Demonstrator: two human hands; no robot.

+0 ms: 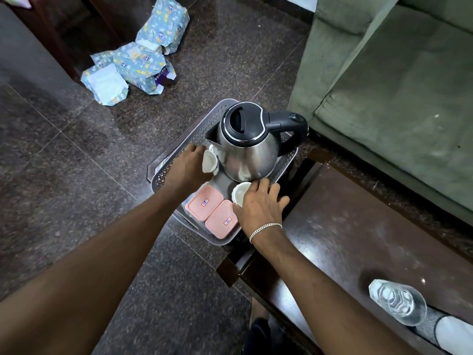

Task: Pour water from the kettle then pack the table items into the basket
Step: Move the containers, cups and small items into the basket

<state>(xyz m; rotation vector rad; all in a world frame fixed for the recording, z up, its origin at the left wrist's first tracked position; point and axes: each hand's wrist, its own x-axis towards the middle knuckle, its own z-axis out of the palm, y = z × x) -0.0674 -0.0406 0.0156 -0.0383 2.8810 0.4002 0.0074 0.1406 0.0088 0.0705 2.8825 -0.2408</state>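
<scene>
A grey perforated basket [179, 152] sits on the floor beside the dark table [358, 226]. Inside it stands a steel kettle [247, 149] with a black lid and handle, spout to the left. Two pink-lidded boxes [212, 211] lie side by side at the near end. My left hand [189, 165] is inside the basket, fingers on a white cup [209, 162] tipped against the kettle's left side. My right hand [258, 208] grips a second white cup [240, 193], upright in front of the kettle.
A clear glass [399, 302] lies on its side on the table at the near right. A green sofa [396, 85] fills the right. Blue patterned packages [138, 57] lie on the stone floor at the far left.
</scene>
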